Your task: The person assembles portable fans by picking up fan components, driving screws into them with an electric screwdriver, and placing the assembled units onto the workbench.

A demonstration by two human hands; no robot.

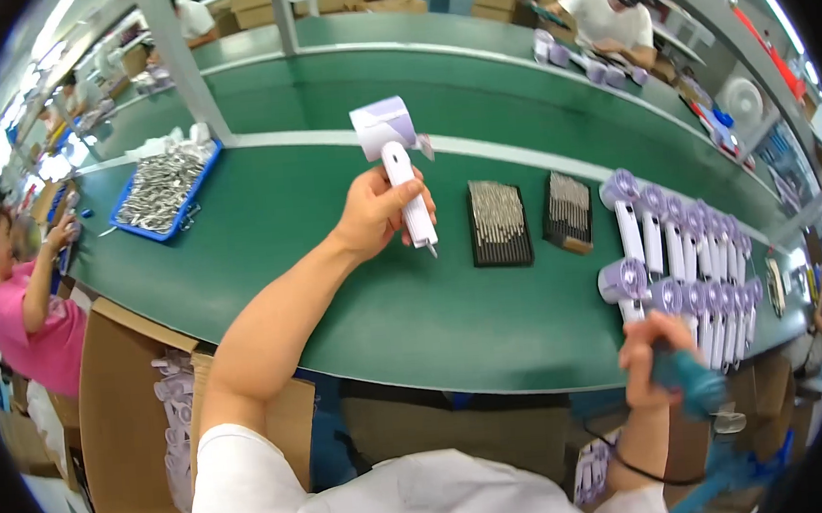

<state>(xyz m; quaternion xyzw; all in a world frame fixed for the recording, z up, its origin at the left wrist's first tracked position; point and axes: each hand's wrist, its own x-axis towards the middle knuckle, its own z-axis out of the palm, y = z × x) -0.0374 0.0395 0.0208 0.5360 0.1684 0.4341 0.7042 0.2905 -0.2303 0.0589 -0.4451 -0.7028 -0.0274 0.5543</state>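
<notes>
My left hand (377, 213) is closed round the white handle of a hair dryer (385, 129) with a pale purple barrel, held up over the green table. A small pointed piece sticks out below its handle, and a little part hangs beside the barrel. At the table's near right edge, my right hand (648, 352) grips a teal power screwdriver (694, 382), smeared by motion. A dark cord runs below that hand. Close to it, two rows of similar hair dryers (622, 282) lie with their barrels toward the far side.
Two black trays (503, 252) of thin metal pieces lie mid-table. A blue tray (154, 232) heaped with metal parts sits far left. An open cardboard box (122, 420) with dryer parts stands at left. A person in pink (34, 316) works left; another (609, 23) sits across.
</notes>
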